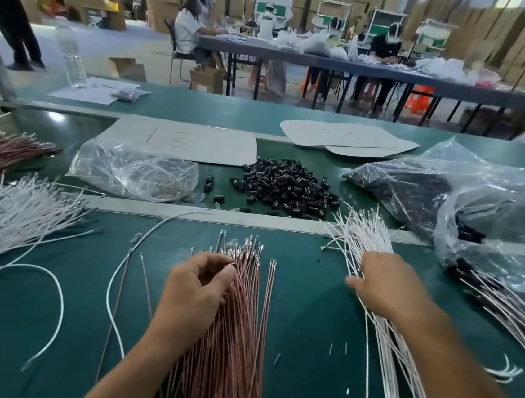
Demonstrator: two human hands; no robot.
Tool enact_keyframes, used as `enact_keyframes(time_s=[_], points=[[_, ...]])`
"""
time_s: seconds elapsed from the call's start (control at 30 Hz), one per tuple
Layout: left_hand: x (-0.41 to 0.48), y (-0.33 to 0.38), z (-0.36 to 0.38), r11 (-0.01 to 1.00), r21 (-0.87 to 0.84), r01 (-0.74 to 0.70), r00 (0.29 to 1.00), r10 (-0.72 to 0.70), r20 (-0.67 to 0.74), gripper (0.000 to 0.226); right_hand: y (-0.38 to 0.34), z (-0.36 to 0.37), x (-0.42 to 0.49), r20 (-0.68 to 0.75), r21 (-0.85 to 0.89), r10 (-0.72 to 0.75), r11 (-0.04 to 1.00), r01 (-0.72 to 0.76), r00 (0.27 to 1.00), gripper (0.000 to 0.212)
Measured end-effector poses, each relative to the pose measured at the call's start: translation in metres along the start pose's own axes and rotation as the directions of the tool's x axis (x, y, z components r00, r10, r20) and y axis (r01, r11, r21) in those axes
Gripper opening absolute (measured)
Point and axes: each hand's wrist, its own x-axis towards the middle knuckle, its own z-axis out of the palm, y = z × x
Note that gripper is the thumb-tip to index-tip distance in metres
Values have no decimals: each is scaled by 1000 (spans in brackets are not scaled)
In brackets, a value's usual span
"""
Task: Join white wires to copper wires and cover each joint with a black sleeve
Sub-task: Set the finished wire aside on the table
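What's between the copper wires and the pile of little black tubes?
In the head view, bare green mat and a pale strip lie between the copper wires and the sleeves.

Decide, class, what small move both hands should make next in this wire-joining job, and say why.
Probably each hand should pinch out one wire. The left hand curls over the copper wires, the right hand rests on the white wires, yet no single wire looks lifted clear for joining.

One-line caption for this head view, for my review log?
Left hand pinches at the copper wire bundle while right hand rests on white wires; loose black sleeves lie behind.
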Motion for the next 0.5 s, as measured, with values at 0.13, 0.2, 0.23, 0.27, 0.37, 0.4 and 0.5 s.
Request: enact_keyframes(time_s=[0.13,0.2,0.23,0.27,0.37,0.4,0.5], points=[[-1,0,3,998,-3,-58,997,58,-60,10,2,7,2,76,-159,114,982,-101,991,23],[-3,-2,3,997,11,-74,995,75,-73,10,0,8,2,84,-143,101,986,-88,991,20],[-3,-3,3,996,17,-86,993,87,-75,11,2,7,4,104,-91,97,992,-87,990,18],[-4,-3,2,995,24,-96,992,98,-77,11,6,4,6,142,18,91,995,-94,986,18],[-3,-2,3,993,41,-113,990,116,-86,11,21,-10,6,296,423,34,891,-163,955,16],[-3,-2,4,992,41,-118,989,121,-88,10,25,-15,4,334,516,5,836,-187,943,12],[-3,0,3,989,56,-136,985,141,-103,9,32,-32,3,328,787,-66,571,-234,942,13]])
